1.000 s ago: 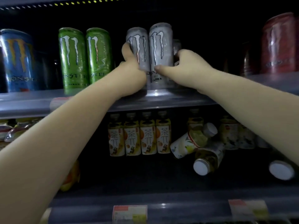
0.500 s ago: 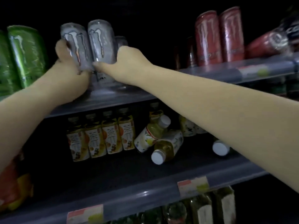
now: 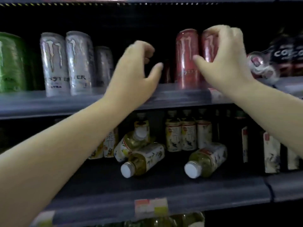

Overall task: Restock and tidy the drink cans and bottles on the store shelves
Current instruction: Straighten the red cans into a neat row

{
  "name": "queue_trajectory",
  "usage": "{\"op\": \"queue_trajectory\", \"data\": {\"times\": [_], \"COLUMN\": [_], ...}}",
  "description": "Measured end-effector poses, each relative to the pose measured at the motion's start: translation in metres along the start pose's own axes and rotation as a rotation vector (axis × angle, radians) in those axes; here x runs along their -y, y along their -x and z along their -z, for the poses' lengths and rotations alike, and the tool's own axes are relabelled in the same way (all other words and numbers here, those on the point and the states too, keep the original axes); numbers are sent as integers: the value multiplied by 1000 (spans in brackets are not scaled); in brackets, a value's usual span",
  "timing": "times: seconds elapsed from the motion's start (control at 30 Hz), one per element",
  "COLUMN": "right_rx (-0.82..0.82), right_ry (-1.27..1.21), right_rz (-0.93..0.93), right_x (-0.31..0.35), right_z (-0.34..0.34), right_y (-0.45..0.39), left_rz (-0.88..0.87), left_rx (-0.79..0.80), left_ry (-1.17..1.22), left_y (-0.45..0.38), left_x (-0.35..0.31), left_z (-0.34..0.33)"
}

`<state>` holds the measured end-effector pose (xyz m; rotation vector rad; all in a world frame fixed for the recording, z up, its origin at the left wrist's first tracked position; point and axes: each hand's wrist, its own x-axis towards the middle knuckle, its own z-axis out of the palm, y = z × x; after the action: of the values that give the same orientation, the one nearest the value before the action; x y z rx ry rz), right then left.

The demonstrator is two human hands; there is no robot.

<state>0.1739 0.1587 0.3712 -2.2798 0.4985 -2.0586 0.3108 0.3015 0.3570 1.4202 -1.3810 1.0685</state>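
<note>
Two silver Monster cans (image 3: 65, 63) stand side by side on the upper shelf (image 3: 65, 102), a third silver can (image 3: 104, 66) behind them. To the right stand two red Monster cans. My right hand (image 3: 226, 58) is closed over the top and side of the right red can (image 3: 208, 45), its thumb reaching toward the left red can (image 3: 186, 59). My left hand (image 3: 136, 69) hovers in the dark gap between the silver and red cans, fingers curled and apart, holding nothing.
A green can (image 3: 11, 63) stands at far left. A toppled can (image 3: 262, 66) and dark cola cans (image 3: 288, 53) lie at far right. On the lower shelf (image 3: 180, 190), tea bottles (image 3: 188, 135) stand upright; three others lie tipped over (image 3: 142, 159), (image 3: 206, 159), (image 3: 131, 143).
Both hands let go of the two silver cans and moved right. The right hand now grips a red can; the left hand is free in the gap. The view shifted right.
</note>
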Motion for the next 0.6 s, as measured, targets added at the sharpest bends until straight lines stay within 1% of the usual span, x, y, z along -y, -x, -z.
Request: {"op": "queue_trajectory", "data": {"times": [0.07, 0.13, 0.23, 0.3, 0.37, 0.43, 0.6], "right_rx": [44, 94, 155, 191, 246, 281, 233], "right_ry": [14, -2, -66, -64, -67, -40, -1], "right_rz": [-87, -144, -137, -152, -189, -179, -86], "right_x": [-16, -27, -36, -41, -44, -48, -57], "right_z": [1, 1, -1, -2, -4, -5, -10], "right_y": [-1, -3, -7, -14, -22, -27, -24], "left_rz": [107, 204, 356, 436, 443, 431, 426], "left_rx": [66, 92, 141, 189, 204, 207, 182], "left_ry": [60, 85, 116, 150, 136, 105, 86], "left_y": [-14, -29, -52, -60, -61, -59, -56], "left_x": [-20, -33, -37, -35, -32, -30, -28], "left_z": [-33, -57, -78, -86, -90, -92, -91]}}
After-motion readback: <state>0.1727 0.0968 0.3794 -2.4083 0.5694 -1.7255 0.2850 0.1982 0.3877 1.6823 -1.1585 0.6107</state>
